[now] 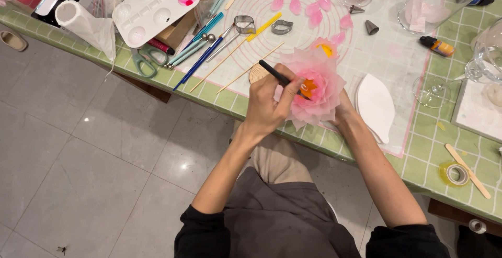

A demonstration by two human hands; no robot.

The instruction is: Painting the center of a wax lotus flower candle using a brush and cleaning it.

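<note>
The left hand [266, 106] has its fingers [291, 86] pressed together around a thin black brush [277, 75], pinching it low on the shaft like a pen. The brush's long axis runs on a slant: the free end sticks up and away to the left of the fingers, the working tip points down and to the right of them, straight into the orange centre [308, 88] of the pink paper-like flower [314, 82]. So the flower lies just to the right of the left fingers, tip and centre touching or all but touching; I cannot tell which from here. The right hand [342, 112] sits under and behind the bloom, on the far side of it from the brush; its fingers are hidden by the petals, so I cannot tell whether they are closed on a stem or only cupping the flower. The left hand is the nearer 1 to the brush tip, the right the nearer to the flower's base. Beyond the left fingers, on the green-checked counter [230, 101], lie 2 wooden skewers [230, 64] running on much the same slant as the brush, and a small round wooden disc [257, 73] just behind the knuckles. To the right of the right hand a white leaf-shaped piece [375, 106] lies flat, near but apart from the flower.
</note>
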